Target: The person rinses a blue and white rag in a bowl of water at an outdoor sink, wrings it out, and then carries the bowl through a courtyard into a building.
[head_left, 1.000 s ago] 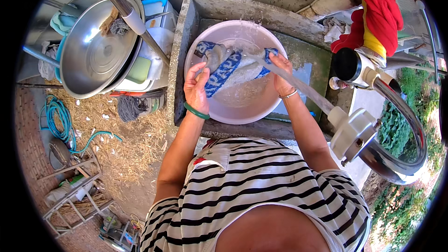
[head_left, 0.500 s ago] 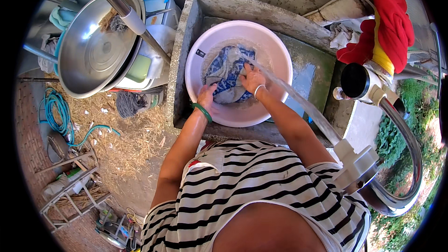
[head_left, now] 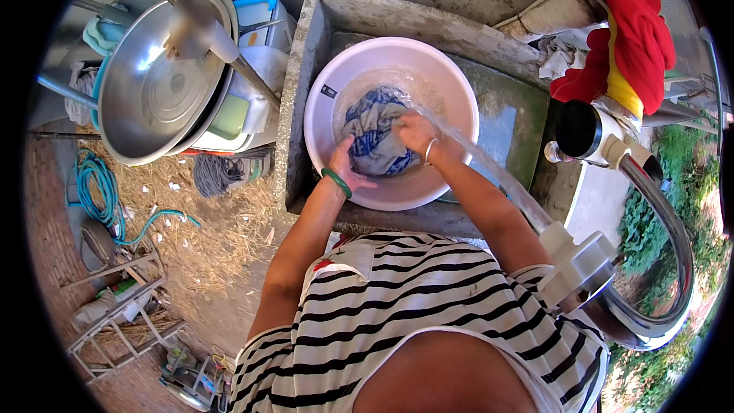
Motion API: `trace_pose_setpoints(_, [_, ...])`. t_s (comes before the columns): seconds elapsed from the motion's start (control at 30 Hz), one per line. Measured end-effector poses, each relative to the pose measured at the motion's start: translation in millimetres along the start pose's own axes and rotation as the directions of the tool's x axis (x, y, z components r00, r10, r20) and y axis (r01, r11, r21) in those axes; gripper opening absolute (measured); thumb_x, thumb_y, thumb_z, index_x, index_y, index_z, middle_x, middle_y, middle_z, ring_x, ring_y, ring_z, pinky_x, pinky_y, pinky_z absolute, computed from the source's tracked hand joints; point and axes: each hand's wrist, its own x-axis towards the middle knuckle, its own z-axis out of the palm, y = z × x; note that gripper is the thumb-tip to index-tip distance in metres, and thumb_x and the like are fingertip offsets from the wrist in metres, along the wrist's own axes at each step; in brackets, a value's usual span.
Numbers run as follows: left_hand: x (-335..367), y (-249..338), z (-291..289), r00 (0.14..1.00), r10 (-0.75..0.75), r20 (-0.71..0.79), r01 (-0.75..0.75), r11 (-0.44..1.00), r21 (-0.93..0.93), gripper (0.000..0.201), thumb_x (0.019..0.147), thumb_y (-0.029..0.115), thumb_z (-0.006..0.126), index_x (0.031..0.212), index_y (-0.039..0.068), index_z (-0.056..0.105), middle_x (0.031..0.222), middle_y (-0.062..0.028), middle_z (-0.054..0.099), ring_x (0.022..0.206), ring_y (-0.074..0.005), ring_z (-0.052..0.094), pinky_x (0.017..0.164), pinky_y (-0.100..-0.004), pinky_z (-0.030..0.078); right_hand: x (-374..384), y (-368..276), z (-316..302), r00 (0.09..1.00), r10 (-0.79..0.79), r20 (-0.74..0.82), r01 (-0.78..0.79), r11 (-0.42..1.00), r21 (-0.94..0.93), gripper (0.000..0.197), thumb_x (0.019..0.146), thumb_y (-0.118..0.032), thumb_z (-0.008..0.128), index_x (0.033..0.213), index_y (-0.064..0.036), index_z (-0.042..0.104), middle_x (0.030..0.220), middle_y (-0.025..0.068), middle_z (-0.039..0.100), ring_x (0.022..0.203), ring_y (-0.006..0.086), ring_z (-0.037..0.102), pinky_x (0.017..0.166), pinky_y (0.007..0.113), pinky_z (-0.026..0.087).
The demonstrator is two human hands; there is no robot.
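Note:
A wet blue-and-grey patterned cloth [head_left: 372, 128] lies bunched in shallow water inside a pale pink basin [head_left: 317, 126]. My right hand [head_left: 415, 132], a light bracelet at its wrist, is closed on the cloth's right side; its fingertips are partly hidden. At the cloth's lower left, my left hand [head_left: 348, 168] has its thumb and fingers spread, with a green bangle [head_left: 336, 182] on that wrist. Water runs in a stream [head_left: 489, 160] from the white tap head [head_left: 577, 268] into the basin, passing over my right hand.
The basin stands in a rough concrete sink [head_left: 294, 99]. A curved chrome tap pipe [head_left: 665, 222] rises at the right, near a red cloth [head_left: 634, 38]. Large metal bowls [head_left: 153, 99] and a metal pole lie left. A teal hose [head_left: 99, 191] coils on the straw-covered ground.
My right hand has closed from a spread position and gathered the cloth into a tighter bunch. My left hand has turned and opened slightly beside it.

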Motion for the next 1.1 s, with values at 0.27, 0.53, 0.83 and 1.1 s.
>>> trace_pose_setpoints(0.27, [-1, 5, 8, 0.997, -0.065, -0.052, 0.061, 0.995, -0.074, 0.085, 0.081, 0.059, 0.049, 0.145, 0.017, 0.013, 0.149, -0.0191, 0.01, 0.131, -0.0516, 0.016, 0.093, -0.074, 0.02, -24, -52, 6, 0.982, 0.113, -0.153, -0.024, 0.87, 0.493, 0.029, 0.082, -0.031, 0.059, 0.087, -0.0031, 0.061, 0.087, 0.0191, 0.06, 0.085, 0.033, 0.059, 0.074, 0.04, 0.046])
trace_pose_setpoints(0.53, [38, -4, -15, 0.306, 0.798, 0.52, -0.952, 0.241, 0.19, 0.051, 0.091, 0.05, 0.041, 0.111, 0.006, 0.056, 0.102, -0.0092, 0.061, 0.096, -0.0231, 0.058, 0.088, -0.0388, 0.047, -85, -165, -66, 0.81, -0.134, -0.57, 0.503, 0.657, 0.561, 0.024, 0.077, -0.023, 0.063, 0.065, -0.0023, 0.06, 0.068, 0.0129, 0.058, 0.06, 0.0309, 0.059, 0.056, 0.036, 0.045])
trace_pose_setpoints(0.83, [-2, -9, 51, 0.917, 0.366, 0.157, -0.336, 0.923, -0.19, 0.033, 0.091, 0.029, 0.047, 0.111, 0.004, 0.055, 0.104, -0.0091, 0.063, 0.094, -0.0221, 0.062, 0.081, -0.0355, 0.051, 14, -55, -9, 0.858, 0.291, -0.423, -0.079, 0.889, 0.451, 0.029, 0.079, -0.03, 0.056, 0.07, -0.0034, 0.066, 0.067, 0.0232, 0.059, 0.068, 0.0345, 0.062, 0.062, 0.037, 0.048])
trace_pose_setpoints(1.1, [3, 25, 22, 0.91, 0.409, 0.068, -0.415, 0.895, 0.165, 0.058, 0.081, 0.036, 0.061, 0.131, 0.016, 0.039, 0.137, -0.0152, 0.037, 0.124, -0.0353, 0.036, 0.097, -0.055, 0.033, 14, 36, -46, 0.819, 0.519, -0.245, -0.387, 0.815, 0.43, 0.047, 0.081, -0.052, 0.055, 0.096, -0.0085, 0.066, 0.085, 0.0256, 0.063, 0.087, 0.0406, 0.061, 0.077, 0.046, 0.048])
